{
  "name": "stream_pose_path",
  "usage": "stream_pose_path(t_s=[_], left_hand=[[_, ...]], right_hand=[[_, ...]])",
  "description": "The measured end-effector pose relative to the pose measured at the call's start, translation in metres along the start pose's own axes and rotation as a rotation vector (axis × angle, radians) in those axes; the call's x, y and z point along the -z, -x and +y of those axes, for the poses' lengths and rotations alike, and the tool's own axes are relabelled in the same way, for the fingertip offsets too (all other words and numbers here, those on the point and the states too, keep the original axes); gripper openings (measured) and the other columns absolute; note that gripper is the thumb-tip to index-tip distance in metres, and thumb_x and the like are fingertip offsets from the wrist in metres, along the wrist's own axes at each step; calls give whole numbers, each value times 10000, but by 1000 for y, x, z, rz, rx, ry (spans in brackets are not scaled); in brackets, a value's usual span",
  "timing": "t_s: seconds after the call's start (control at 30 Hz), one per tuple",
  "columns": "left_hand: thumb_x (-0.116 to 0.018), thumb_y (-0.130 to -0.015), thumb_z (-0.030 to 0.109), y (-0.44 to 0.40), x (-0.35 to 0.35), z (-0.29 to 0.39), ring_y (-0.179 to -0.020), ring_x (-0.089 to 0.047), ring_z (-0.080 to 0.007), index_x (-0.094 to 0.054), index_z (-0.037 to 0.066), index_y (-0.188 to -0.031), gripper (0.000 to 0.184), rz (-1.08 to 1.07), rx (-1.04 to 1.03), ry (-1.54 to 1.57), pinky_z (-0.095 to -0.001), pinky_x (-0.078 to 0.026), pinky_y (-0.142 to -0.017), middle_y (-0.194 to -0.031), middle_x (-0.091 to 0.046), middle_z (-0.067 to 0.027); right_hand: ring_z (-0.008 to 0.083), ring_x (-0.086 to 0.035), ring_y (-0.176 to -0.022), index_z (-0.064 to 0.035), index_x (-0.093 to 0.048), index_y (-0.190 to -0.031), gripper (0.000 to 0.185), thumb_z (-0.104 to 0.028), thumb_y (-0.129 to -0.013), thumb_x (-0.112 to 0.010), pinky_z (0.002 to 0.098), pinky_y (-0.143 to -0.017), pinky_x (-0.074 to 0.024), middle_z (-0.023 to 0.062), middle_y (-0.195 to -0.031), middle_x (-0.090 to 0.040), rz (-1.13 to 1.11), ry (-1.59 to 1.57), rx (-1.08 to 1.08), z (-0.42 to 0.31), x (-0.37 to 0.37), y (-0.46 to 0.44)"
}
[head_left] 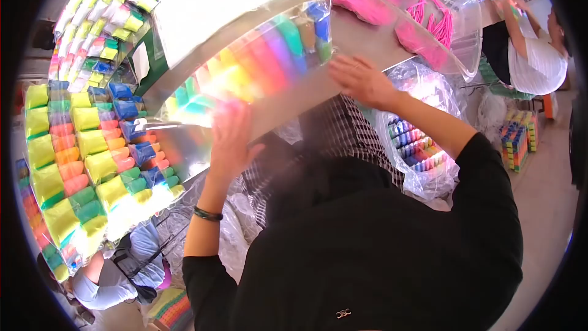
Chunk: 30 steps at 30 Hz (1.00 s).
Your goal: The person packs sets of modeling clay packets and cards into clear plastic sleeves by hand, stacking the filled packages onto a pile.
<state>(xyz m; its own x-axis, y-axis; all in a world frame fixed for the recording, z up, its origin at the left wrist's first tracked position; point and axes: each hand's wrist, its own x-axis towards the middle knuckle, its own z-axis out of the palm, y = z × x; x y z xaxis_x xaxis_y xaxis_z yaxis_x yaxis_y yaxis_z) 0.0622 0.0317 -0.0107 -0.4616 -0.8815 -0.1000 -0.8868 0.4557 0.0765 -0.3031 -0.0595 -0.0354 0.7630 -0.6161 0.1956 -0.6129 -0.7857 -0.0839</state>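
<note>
A long clear plastic bag of rainbow-coloured soft packets (257, 61) lies across the table in front of me, partly washed out by glare. My left hand (231, 132) is at its near left edge, fingers stretched forward and thumb apart; the fingertips are blurred, so I cannot tell whether they touch the bag. Beside the bag's right end is my right hand (361, 83), palm down with its fingers extended and nothing held in them.
Stacked bags of coloured packets (86, 159) fill the left side. A clear bin (468, 43) holding pink strips stands at the upper right. Below it sits a plastic sack of coloured packs (422, 141). Other people (536, 64) are at right and lower left.
</note>
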Motion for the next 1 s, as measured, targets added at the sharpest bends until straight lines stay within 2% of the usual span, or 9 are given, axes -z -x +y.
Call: stream_pose_path(t_s=[0.17, 0.23, 0.33, 0.47, 0.6, 0.7, 0.83, 0.9, 1.0], left_hand=[[-701, -744, 347, -11, 11, -2, -1399, -175, -330, -207, 50, -1454, 915, 69, -19, 61, -592, -137, -1088, -1491, -250, -145], [-616, -782, 435, -10, 12, -3, -1385, -151, -405, -244, 24, -1443, 863, -28, -18, 103, -565, -64, -1108, -1514, -205, -130], [-644, -768, 381, -2, 12, -8, -1388, -183, -356, -243, 46, -1446, 855, -13, -46, 128, -562, -97, -1107, -1501, -234, -142], [-677, -748, 310, 21, 13, -21, -1390, -212, -311, -288, 74, -1434, 823, -25, -104, 244, -504, -123, -1128, -1488, -263, -154], [-686, -770, 85, 54, 0, -51, -1225, -480, -318, -495, 60, -1302, 566, 225, 54, 467, -407, -358, -1039, -1319, -499, -175], [-730, -741, 70, 44, 4, -70, -1088, -531, -304, -499, 7, -1250, 563, 415, 529, 606, -356, -392, -971, -1173, -554, -176], [-761, -731, 128, 6, -18, -95, -1036, -566, -261, -531, -28, -1146, 499, 369, 389, 718, -361, -425, -914, -1044, -616, -132], [-772, -696, 113, -10, 3, -70, -1162, -483, -295, -515, -22, -1170, 556, 732, 258, 357, -387, -379, -982, -1239, -529, -149], [-629, -820, 217, 23, -12, -68, -1273, -362, -356, -540, 62, -1186, 408, 626, 137, 22, -447, -313, -1033, -1385, -402, -138]], right_hand=[[251, -497, -1164, -59, -402, -1345, 573, -181, -831, -623, 385, -990, -386, 123, -1313, -495, -198, -294, -196, 57, 16, -15], [339, -542, -1052, -20, -475, -1230, 560, -314, -801, -682, 394, -936, -408, 180, -1085, -603, 333, -649, -297, 44, 25, -53], [367, -503, -1089, -9, -478, -1199, 603, -366, -773, -712, 416, -916, -404, 220, -1148, -547, 12, -674, -329, 37, 10, -78], [395, -464, -1061, 55, -552, -1009, 615, -472, -736, -715, 425, -942, -356, 241, -1074, -529, 212, -393, -205, 37, -12, -65], [354, -462, -988, 65, -549, -752, 617, -529, -709, -708, 429, -924, -335, 222, -1021, -523, 200, -295, -147, 49, -30, -64], [359, -468, -1017, 64, -571, -870, 639, -539, -706, -705, 441, -940, -320, 208, -1045, -527, 215, -269, -113, 55, -39, -63], [345, -461, -1113, -48, -543, -1166, 618, -468, -743, -708, 443, -975, -303, 157, -1156, -526, 208, -432, -93, 51, -30, -62], [339, -459, -1142, -120, -516, -1217, 552, -368, -758, -696, 436, -992, -299, 118, -1212, -526, 275, -313, -92, 45, -28, -54], [334, -383, -1273, -194, -515, -1222, 468, -182, -770, -633, 462, -1010, -293, 70, -1393, -436, 223, -206, 35, 48, -6, -39]])
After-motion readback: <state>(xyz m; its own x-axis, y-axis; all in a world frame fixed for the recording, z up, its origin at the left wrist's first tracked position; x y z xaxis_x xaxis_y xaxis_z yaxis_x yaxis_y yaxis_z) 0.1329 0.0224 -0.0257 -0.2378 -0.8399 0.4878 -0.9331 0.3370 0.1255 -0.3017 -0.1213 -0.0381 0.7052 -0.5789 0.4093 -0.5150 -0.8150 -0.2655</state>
